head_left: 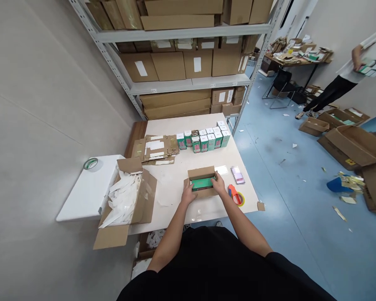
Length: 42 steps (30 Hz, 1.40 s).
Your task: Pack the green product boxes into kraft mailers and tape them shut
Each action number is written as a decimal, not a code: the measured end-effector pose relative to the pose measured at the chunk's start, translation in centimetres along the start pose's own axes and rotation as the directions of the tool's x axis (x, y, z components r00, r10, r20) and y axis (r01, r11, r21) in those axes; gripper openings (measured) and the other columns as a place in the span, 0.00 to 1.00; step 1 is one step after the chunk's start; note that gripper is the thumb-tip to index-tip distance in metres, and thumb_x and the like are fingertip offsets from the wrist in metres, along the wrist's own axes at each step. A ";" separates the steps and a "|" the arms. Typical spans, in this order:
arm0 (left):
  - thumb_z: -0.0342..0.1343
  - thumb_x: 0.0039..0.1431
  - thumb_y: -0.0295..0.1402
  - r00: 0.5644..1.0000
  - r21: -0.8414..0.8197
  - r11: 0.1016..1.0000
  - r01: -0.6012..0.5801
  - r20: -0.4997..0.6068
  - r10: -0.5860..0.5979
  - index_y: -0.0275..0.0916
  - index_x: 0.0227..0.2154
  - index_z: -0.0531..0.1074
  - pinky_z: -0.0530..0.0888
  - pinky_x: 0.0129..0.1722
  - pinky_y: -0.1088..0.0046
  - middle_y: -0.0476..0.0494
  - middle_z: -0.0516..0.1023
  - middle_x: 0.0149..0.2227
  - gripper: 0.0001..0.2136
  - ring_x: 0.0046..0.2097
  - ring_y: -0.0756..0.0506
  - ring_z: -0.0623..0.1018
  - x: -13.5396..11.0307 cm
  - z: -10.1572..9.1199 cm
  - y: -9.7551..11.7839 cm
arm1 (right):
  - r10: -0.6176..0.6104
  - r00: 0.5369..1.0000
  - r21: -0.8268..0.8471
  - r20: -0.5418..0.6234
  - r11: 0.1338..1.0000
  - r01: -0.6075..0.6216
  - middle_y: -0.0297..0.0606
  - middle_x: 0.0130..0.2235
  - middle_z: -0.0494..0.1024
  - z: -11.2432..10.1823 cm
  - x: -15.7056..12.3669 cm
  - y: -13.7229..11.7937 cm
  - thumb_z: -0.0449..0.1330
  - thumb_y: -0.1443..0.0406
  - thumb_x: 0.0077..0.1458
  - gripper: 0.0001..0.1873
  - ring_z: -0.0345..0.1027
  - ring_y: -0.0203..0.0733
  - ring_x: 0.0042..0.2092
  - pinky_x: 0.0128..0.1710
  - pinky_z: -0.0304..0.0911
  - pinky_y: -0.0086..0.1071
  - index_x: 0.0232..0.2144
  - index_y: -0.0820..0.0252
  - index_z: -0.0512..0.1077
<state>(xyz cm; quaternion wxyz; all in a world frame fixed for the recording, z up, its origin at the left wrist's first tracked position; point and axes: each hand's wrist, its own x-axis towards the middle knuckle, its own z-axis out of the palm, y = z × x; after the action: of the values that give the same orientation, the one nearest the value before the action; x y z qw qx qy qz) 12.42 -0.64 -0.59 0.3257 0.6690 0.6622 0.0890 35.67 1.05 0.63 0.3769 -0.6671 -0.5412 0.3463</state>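
A small open cardboard box (201, 172) sits on the table in front of me, its flaps raised. Inside it lies a green product box (202, 183) on its side. My left hand (188, 194) grips the cardboard box at its left end, thumb over the edge by the green box. At the opposite end my right hand (218, 184) holds the cardboard box, its thumb reaching in to the green box. Just right of that hand are a white card (221, 170) and an orange tape dispenser (233, 194) with a yellow roll.
Several green-and-white boxes (211, 142) stand at the table's back right, beside flattened cardboard (156, 146). A large carton of white paper (125, 196) is on the left. Shelving (188, 85) rises behind. A person (347, 71) stands at far right carrying boxes.
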 end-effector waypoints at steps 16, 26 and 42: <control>0.67 0.58 0.44 0.999 0.304 0.953 -0.016 0.041 0.004 0.41 0.55 0.75 0.66 0.65 0.52 0.37 0.30 0.77 0.24 0.76 0.32 0.36 -0.4 2.9 -0.1 | 0.065 0.982 0.194 0.179 0.976 -0.100 0.39 0.66 0.69 -4.7 -4.1 -2.1 0.60 0.59 0.59 0.34 0.63 0.50 0.66 0.64 0.63 0.46 0.67 0.47 0.65; 0.61 0.62 0.38 0.997 0.285 0.957 0.045 -0.077 -0.024 0.40 0.43 0.80 0.72 0.61 0.57 0.44 0.39 0.77 0.10 0.76 0.35 0.44 -2.8 3.8 2.2 | -0.076 0.968 0.134 0.238 0.990 0.045 0.41 0.69 0.66 -6.8 -6.0 -0.8 0.60 0.60 0.60 0.33 0.58 0.50 0.70 0.69 0.56 0.49 0.67 0.48 0.65; 0.59 0.64 0.38 0.923 0.107 0.985 0.133 -0.375 -0.083 0.42 0.39 0.83 0.70 0.64 0.52 0.46 0.48 0.76 0.09 0.66 0.32 0.66 -14.9 2.6 -4.1 | -0.353 0.840 0.133 0.413 0.935 0.328 0.44 0.71 0.62 1.3 -6.3 -6.3 0.58 0.61 0.62 0.33 0.53 0.51 0.72 0.72 0.51 0.51 0.68 0.52 0.64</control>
<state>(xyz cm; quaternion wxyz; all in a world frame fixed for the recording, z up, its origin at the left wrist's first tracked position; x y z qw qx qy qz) 8.83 -15.85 -0.20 0.1551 0.6226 0.7519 0.1517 30.55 -4.18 5.91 0.3225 -0.4562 -0.7106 0.4278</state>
